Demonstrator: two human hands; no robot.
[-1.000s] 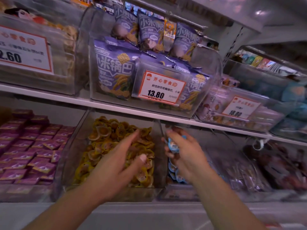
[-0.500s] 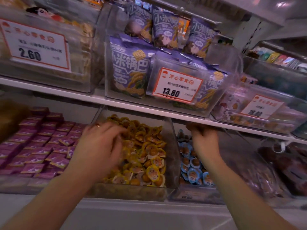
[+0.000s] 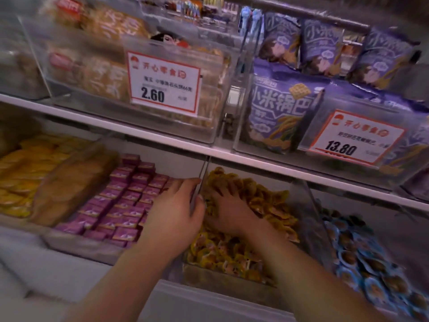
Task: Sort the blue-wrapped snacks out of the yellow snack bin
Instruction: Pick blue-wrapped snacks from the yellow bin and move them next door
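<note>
Both hands have come together since half a second ago: the right hand (image 3: 228, 209), which was up over the blue snacks, is now down in the clear bin of yellow-wrapped snacks (image 3: 253, 274), and the left hand (image 3: 176, 216) has slid to that bin's left wall. The right hand's fingers are spread and sunk among the yellow-wrapped round snacks (image 3: 267, 203); whether they have caught anything I cannot tell. The left hand's fingers curl loosely at the clear divider wall, thumb close to the right hand; it seems to carry nothing, though motion blur hides the fingertips. No blue wrapper shows among the yellow pile. The blue-wrapped round snacks (image 3: 362, 254) lie heaped in the neighbouring bin on the right, just beyond a clear partition. To the left of the yellow bin sits a bin of small purple boxed snacks (image 3: 120, 201), and farther left some orange and tan packets (image 3: 34, 175). On the white shelf (image 3: 144, 133) above stand clear boxes with a 2.60 price card (image 3: 163, 83), purple snack bags (image 3: 281, 108) and a 13.80 price card (image 3: 357, 138).
</note>
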